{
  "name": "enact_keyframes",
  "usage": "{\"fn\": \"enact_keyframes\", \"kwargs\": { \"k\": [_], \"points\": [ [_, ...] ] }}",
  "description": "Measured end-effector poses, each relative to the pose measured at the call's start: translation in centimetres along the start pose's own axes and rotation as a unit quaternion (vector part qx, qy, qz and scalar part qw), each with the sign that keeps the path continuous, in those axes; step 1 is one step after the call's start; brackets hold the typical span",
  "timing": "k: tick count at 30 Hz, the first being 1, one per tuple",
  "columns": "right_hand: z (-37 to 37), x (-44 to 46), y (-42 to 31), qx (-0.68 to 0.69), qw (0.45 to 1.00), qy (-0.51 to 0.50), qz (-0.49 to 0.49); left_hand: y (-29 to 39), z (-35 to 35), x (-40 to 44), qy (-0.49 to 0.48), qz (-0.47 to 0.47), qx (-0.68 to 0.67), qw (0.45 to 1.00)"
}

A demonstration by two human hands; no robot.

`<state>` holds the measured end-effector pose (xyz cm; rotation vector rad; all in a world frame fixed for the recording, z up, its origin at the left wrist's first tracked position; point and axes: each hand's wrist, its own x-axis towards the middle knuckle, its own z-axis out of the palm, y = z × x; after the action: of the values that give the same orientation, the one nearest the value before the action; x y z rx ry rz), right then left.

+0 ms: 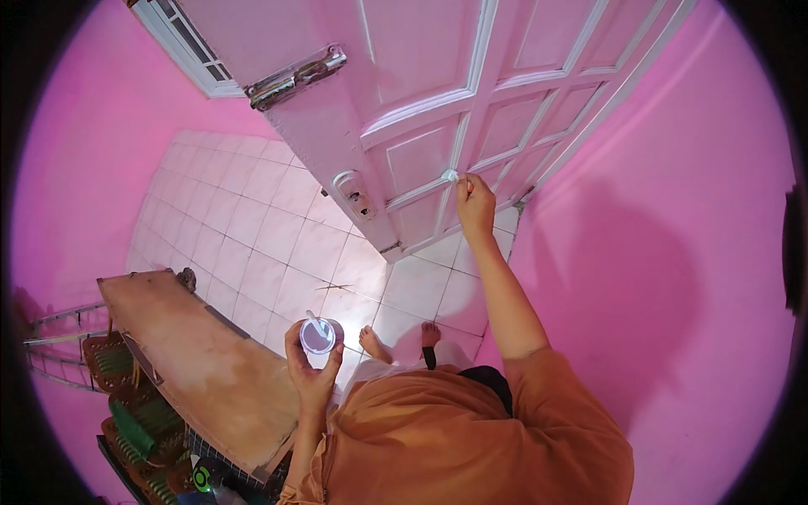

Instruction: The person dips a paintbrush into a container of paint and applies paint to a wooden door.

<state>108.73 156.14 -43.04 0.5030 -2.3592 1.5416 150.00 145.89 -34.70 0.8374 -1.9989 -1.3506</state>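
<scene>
My left hand (pixel 315 370) is wrapped round a small round cup (pixel 317 337) of pale liquid, with a whitish stick or handle leaning on its rim. My right hand (pixel 476 205) is raised to the pink panelled door (pixel 421 160), its fingers closed on a small white piece (pixel 451 176). That piece touches the door's moulding near a corner where panels meet. What exactly it is cannot be made out. A metal latch (pixel 297 77) and a handle plate (pixel 353 195) are on the door, to the left of my right hand.
A brown wooden board (pixel 194 353) lies at the lower left, beside woven chairs (pixel 109 362) and a metal ladder (pixel 59 337). Pink walls (pixel 715 236) stand on both sides. My bare feet (pixel 374 343) are on the tiled floor (pixel 252 227) below the door.
</scene>
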Motion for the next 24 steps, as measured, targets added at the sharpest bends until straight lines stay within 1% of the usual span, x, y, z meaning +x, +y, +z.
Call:
{"fn": "enact_keyframes", "kwargs": {
  "k": [1,3,4,6,7,8,10,11,13,17,19,20,22,24],
  "points": [
    [0.4,-0.4,0.1,0.000,1.000,-0.001,0.001,0.0,0.0,-0.1,0.005,0.003,0.004,1.000],
    [1.6,-1.4,0.5,0.012,0.999,0.016,0.037,-0.4,-0.2,-0.4,0.008,0.000,0.005,1.000],
    [2.5,-2.2,0.5,0.013,0.999,0.015,0.036,-0.6,-0.3,-0.5,0.012,-0.002,0.005,1.000],
    [5.4,-4.9,1.8,0.111,0.987,0.013,0.119,-0.8,-0.3,-0.7,0.014,0.000,0.001,1.000],
    [6.3,-6.1,1.3,0.123,0.982,-0.005,0.145,-0.9,-0.4,-0.9,0.013,0.002,-0.003,1.000],
    [7.1,-7.3,0.5,0.123,0.982,-0.007,0.146,-0.9,-0.5,-0.9,0.014,0.000,-0.002,1.000],
    [8.2,-9.1,-1.3,0.165,0.973,-0.033,0.160,-0.9,-0.8,-0.8,0.008,0.007,-0.001,1.000],
    [8.3,-9.6,-2.2,0.166,0.973,-0.034,0.159,-0.9,-0.9,-0.8,0.009,0.007,-0.001,1.000],
    [8.1,-10.0,-3.9,0.189,0.961,-0.024,0.202,-0.9,-0.9,-0.8,0.024,0.016,-0.007,1.000],
    [7.9,-9.8,-4.6,0.191,0.956,-0.031,0.220,-1.4,-1.2,-1.0,0.033,0.018,-0.008,0.999],
    [6.2,-9.7,-6.6,0.310,0.927,-0.026,0.208,-1.2,-1.4,-1.2,0.038,0.012,0.001,0.999],
    [5.3,-10.0,-7.0,0.310,0.927,-0.028,0.207,-1.0,-1.5,-1.3,0.040,0.011,0.000,0.999],
    [3.7,-10.7,-7.3,0.258,0.946,-0.029,0.194,-0.7,-1.7,-1.4,0.036,-0.002,-0.001,0.999],
    [4.6,-11.3,-5.6,0.247,0.945,-0.035,0.210,-1.4,-1.9,-1.4,0.040,0.004,0.003,0.999]
  ]
}}
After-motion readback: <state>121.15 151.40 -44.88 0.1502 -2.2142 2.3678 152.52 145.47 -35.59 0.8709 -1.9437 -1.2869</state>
